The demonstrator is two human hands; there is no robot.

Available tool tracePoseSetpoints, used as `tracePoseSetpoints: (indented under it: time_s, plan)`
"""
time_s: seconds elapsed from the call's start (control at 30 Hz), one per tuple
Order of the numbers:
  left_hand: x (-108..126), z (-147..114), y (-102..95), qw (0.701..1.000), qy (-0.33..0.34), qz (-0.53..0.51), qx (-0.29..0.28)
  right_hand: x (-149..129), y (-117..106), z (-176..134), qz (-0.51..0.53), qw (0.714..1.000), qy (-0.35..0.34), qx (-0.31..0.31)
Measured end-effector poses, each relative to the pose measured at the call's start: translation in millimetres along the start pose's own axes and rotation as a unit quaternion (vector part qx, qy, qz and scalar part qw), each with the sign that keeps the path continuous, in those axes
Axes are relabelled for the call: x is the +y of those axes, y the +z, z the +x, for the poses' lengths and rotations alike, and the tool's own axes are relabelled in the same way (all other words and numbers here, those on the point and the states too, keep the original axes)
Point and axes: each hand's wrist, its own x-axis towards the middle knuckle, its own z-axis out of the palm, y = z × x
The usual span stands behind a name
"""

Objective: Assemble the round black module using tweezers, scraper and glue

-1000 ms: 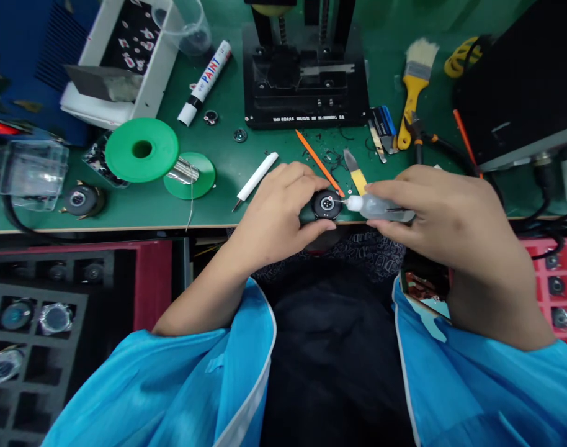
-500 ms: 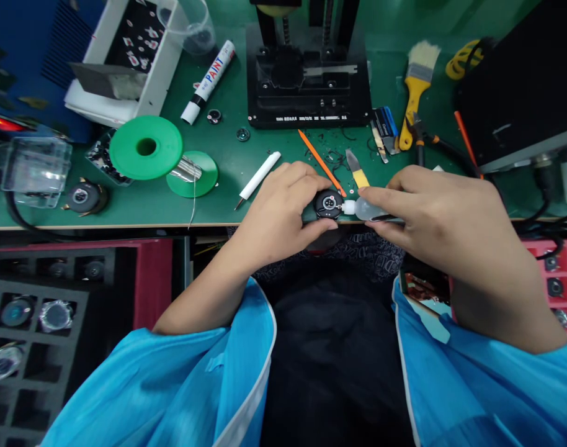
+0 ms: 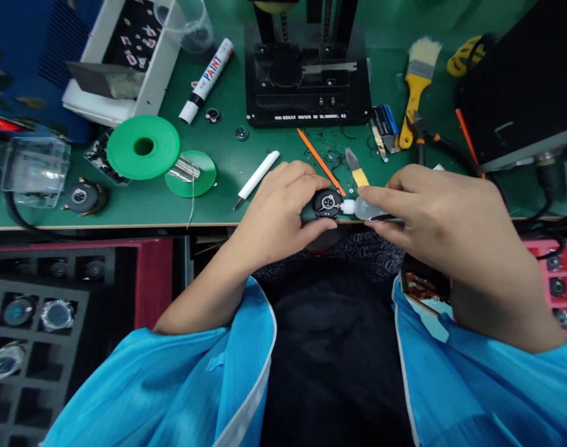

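Observation:
At the bench's front edge my left hand (image 3: pixel 283 208) is closed on a round black watch case (image 3: pixel 327 203), gripping its rim between thumb and fingers. Its face with a ring of small metal contacts points up. My right hand (image 3: pixel 432 217) pinches a small translucent squeeze bottle (image 3: pixel 365 209) with a white neck. The bottle lies sideways, and its thin metal tip reaches over the watch case; whether it touches, I cannot tell. Just beyond my hands lie an orange stick (image 3: pixel 321 161) and a yellow-handled blade (image 3: pixel 357 167). A white pen-like tool (image 3: pixel 259 175) rests left of them.
A black press fixture (image 3: pixel 306 93) stands at the back. To the left are a green solder spool (image 3: pixel 144 149), a paint marker (image 3: pixel 206 81) and another watch case (image 3: pixel 84 197). Rightward lie a brush (image 3: pixel 416 87), pliers (image 3: pixel 418 133) and a black box (image 3: pixel 520 87). A foam tray (image 3: pixel 46 366) sits below left.

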Motion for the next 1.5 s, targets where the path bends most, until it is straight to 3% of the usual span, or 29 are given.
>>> tracePoseSetpoints:
  time_s: [0.17,0.3,0.37,0.47,0.5,0.73,0.93,1.13,1.33,1.5]
  plan:
    - [-0.2,0.0,0.5,1.000,-0.004,-0.006,0.002,2.1,2.5,-0.7,0.010,1.000,0.003,0.026]
    - [-0.5,0.1,0.9,1.000,-0.004,-0.006,0.000,13.3,16.6,7.4,0.131,0.985,0.050,0.097]
    - [-0.2,0.2,0.5,1.000,-0.006,-0.002,-0.002,21.4,28.7,14.8,0.215,0.954,0.108,0.179]
    - [0.7,0.4,-0.4,1.000,-0.006,-0.003,0.001,32.3,46.0,26.3,0.283,0.879,0.174,0.341]
    - [1.1,0.5,-0.7,1.000,-0.005,-0.004,0.001,34.9,49.8,29.5,0.298,0.865,0.187,0.359]
    - [2.5,0.7,-1.4,1.000,-0.017,-0.006,-0.006,40.1,56.2,39.2,0.291,0.866,0.262,0.311]
    - [3.5,0.2,-0.8,1.000,-0.024,-0.006,0.002,43.3,47.1,43.1,0.261,0.908,0.231,0.231]
    - [3.5,-0.8,2.4,0.999,-0.026,0.013,0.015,39.0,40.6,44.5,0.276,0.902,0.248,0.222]
    - [1.8,-4.4,5.2,0.999,-0.035,0.027,0.020,38.6,36.1,43.0,0.251,0.923,0.235,0.172]
    - [2.9,-4.9,1.2,1.000,-0.012,0.010,-0.002,35.9,32.4,36.0,0.249,0.925,0.230,0.175]
